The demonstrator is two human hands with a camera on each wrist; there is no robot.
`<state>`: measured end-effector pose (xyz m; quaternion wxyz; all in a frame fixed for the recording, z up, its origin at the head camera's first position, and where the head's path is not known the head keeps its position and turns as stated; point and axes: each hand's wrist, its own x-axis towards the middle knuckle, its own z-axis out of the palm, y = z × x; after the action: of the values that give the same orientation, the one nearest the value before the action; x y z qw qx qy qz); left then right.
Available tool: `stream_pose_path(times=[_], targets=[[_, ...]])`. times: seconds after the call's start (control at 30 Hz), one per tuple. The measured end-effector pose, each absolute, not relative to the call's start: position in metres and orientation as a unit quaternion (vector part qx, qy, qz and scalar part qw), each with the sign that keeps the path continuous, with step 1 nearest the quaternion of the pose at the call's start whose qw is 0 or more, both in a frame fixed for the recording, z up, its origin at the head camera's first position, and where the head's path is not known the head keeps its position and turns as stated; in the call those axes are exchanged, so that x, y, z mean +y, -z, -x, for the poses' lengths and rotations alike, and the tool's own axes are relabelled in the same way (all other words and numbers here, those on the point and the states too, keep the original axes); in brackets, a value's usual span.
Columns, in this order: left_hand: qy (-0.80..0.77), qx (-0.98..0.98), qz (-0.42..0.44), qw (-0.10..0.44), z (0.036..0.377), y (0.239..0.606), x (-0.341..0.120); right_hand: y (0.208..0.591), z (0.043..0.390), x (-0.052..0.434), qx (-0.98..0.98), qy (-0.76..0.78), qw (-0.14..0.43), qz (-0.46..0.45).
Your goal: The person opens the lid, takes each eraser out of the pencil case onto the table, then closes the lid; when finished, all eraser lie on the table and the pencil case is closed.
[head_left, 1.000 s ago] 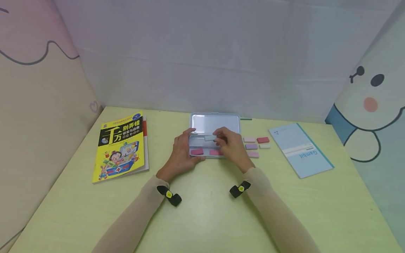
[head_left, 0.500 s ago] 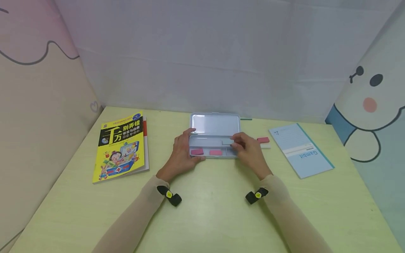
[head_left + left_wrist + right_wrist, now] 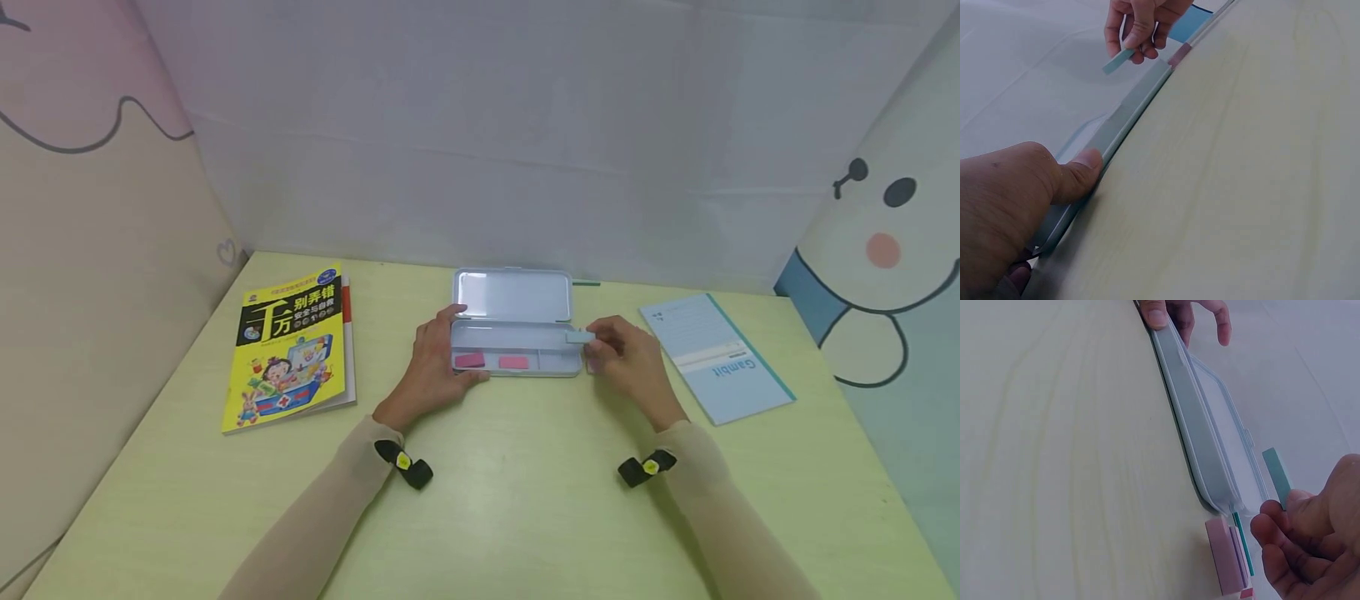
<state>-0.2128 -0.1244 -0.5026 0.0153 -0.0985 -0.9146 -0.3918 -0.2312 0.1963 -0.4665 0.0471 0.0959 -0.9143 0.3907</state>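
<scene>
An open grey tin case (image 3: 516, 360) lies on the yellow-green table (image 3: 480, 500), lid (image 3: 513, 295) laid back. Two pink erasers (image 3: 470, 360) (image 3: 513, 362) lie in its tray. My left hand (image 3: 435, 362) grips the case's left end, thumb on the front wall (image 3: 1079, 178). My right hand (image 3: 626, 358) pinches a pale green eraser (image 3: 578, 337) just above the case's right end; the same green eraser (image 3: 1277, 475) (image 3: 1117, 61) shows in both wrist views. Pink and purple erasers (image 3: 1225, 556) lie by the case's right end, mostly hidden under my right hand in the head view.
A yellow children's book (image 3: 291, 348) lies at the left of the table. A light blue notebook (image 3: 716, 357) lies at the right. Fabric walls close in the table at the back and both sides.
My right hand has carried the green eraser rightwards, from over the middle of the tray to its right end. The left hand has stayed on the case.
</scene>
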Motion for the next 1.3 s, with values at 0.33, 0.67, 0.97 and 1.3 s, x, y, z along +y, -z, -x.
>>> stream_pose_path(times=[0.33,0.67,0.97,1.3], targets=[[0.389,-0.914,0.111,0.029,0.214,0.505,-0.126,0.464,0.224,0.223,-0.922,-0.373,0.062,-0.084],[0.386,-0.915,0.112,0.026,0.215,0.506,-0.126,0.465,0.218,0.248,-0.937,-0.329,0.08,-0.086],[0.394,-0.913,0.107,0.02,0.213,0.506,-0.126,0.468,0.215,0.265,-0.945,-0.297,0.091,-0.099],[0.396,-0.912,0.105,0.018,0.213,0.505,-0.126,0.466,0.215,0.274,-0.958,-0.261,0.048,-0.109]])
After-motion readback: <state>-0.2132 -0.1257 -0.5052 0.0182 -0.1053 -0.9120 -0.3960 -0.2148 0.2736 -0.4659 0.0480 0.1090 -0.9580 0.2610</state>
